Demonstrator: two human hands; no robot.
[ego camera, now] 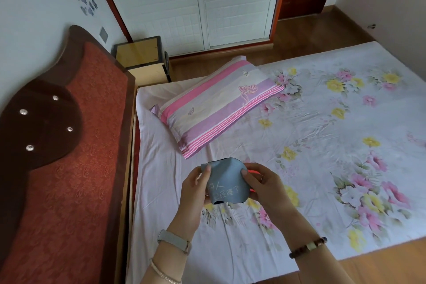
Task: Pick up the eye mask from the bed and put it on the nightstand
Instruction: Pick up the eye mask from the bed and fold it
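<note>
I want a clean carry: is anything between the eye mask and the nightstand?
The pillow lies on the bed between the eye mask, held in both hands, and the nightstand. The nightstand's top looks bare.

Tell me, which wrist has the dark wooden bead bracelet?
The right wrist: its dark bead bracelet has one pale bead. The left wrist has a grey band and thin pale strands.

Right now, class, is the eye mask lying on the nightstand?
No, both hands, left hand and right hand, hold the eye mask above the bed; the nightstand top is bare.
</note>
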